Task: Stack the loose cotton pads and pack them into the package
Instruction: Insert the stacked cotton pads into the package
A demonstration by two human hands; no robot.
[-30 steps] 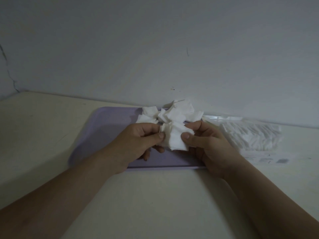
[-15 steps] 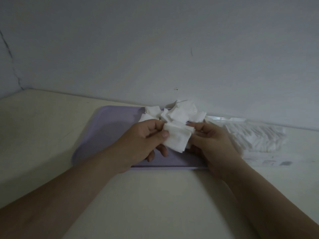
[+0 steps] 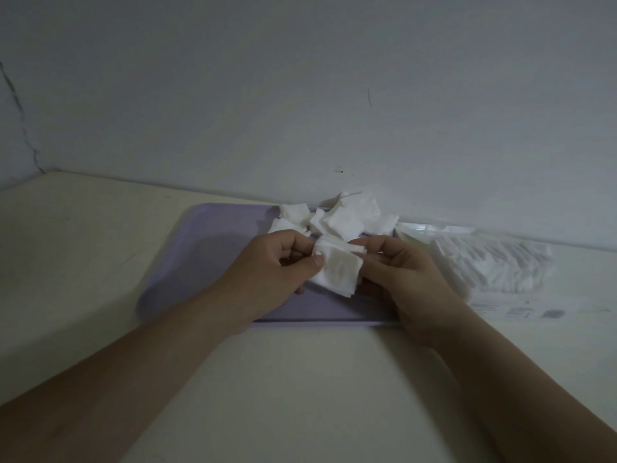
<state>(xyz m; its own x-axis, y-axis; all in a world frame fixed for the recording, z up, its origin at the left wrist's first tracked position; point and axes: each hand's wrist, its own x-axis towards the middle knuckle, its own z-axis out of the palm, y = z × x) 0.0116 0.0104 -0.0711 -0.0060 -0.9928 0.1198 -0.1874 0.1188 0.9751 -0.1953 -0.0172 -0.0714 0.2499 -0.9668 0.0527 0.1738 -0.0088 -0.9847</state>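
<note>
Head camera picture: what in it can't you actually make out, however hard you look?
One head view only, and dim.
held stack: pad count unreadable; the layers merge, and the left hand and right hand cover its sides.
loose pads: number unclear; they overlap.
package: its opening cannot be made out.
label: print too small and blurred.
tray: middle hidden under the hands.

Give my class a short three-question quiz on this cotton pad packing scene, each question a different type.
1. True or false: the left hand and the right hand both hold the stack of cotton pads.
2. The pile of loose pads lies on: A) the lilac tray, B) a chair, C) the floor.
3. Fill in: the package lies to the tray's ____ side.
Key: 1 true; 2 A; 3 right.
</note>
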